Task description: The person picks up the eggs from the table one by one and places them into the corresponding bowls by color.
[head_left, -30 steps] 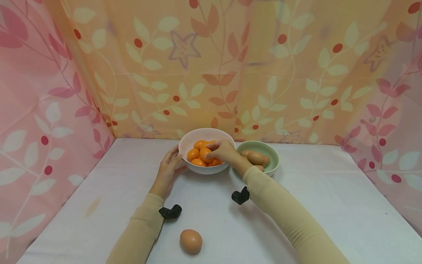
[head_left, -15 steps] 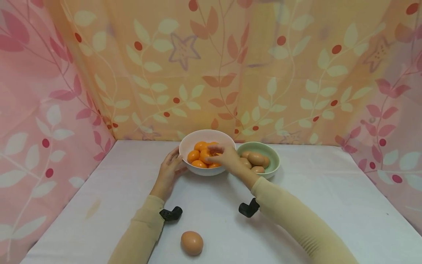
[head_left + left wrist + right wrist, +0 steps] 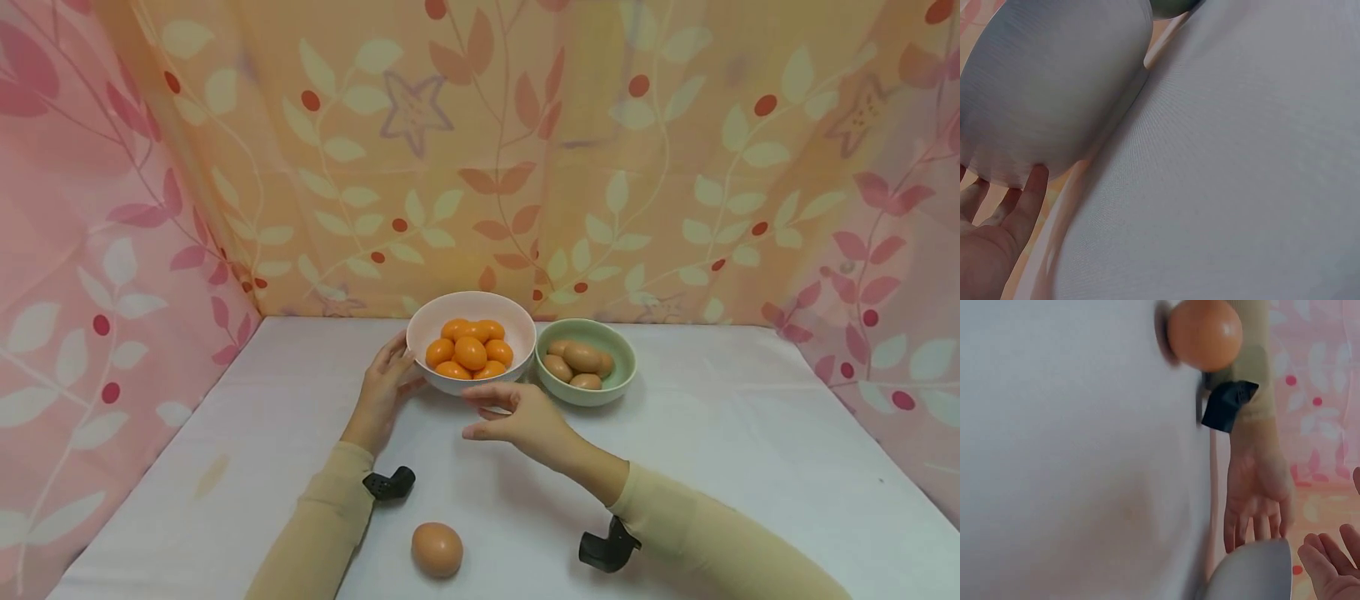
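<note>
My left hand (image 3: pixel 384 387) rests its fairly straight fingers against the left side of a white bowl (image 3: pixel 431 312) with a pinkish inside. In the left wrist view, fingertips (image 3: pixel 1036 178) touch the outer wall of that bowl. Several smooth, orange, egg-shaped things (image 3: pixel 471 353) lie in it. My right hand (image 3: pixel 528 421) hovers just in front of the bowl, fingers loosely bent and apart, holding nothing. A brown egg (image 3: pixel 437 550) lies alone near the front of the table and also shows in the right wrist view.
A smaller green bowl (image 3: pixel 624 375) with several brown eggs (image 3: pixel 582 357) stands right beside the white bowl. White cloth covers the table (image 3: pixel 750 433). Floral curtains (image 3: pixel 480 150) close off the back and sides. Black cameras (image 3: pixel 390 483) sit on the wrists.
My right hand has come out of the white bowl, moving toward me, with nothing in its fingers. My left hand stays against the bowl. The lone egg has not moved.
</note>
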Motion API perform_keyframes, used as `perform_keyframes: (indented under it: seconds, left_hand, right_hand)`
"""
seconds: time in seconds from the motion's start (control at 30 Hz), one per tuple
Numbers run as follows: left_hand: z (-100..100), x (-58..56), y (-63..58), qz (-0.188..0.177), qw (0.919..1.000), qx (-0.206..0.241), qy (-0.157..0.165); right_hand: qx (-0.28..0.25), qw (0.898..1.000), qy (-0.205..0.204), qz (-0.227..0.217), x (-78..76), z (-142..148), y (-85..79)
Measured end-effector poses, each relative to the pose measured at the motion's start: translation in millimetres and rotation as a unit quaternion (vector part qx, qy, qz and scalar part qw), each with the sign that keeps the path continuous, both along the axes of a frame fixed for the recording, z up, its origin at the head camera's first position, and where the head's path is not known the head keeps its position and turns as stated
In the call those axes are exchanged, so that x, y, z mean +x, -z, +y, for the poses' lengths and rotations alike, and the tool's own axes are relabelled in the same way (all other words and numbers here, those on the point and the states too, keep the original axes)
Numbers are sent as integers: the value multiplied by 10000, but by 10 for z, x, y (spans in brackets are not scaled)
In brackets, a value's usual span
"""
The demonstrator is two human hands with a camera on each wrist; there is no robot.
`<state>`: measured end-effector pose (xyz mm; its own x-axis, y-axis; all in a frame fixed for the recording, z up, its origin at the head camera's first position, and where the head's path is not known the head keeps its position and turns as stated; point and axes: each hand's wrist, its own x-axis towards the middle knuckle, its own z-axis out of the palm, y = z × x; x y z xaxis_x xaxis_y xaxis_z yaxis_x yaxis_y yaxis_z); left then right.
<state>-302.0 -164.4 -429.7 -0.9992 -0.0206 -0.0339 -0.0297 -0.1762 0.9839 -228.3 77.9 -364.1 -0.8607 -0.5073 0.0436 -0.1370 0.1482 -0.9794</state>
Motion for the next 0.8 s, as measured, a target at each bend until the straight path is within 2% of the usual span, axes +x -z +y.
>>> perform_keyframes:
  seconds: [0.27, 0.8]
  left_hand:
    - [8, 3, -4, 18, 10000, -52, -23]
    - [3, 7, -4, -62, 9999, -52, -105]
  right_hand:
    - [141, 9997, -181, -117, 165, 21, 53]
    - [124, 9970, -624, -434, 319, -26, 196]
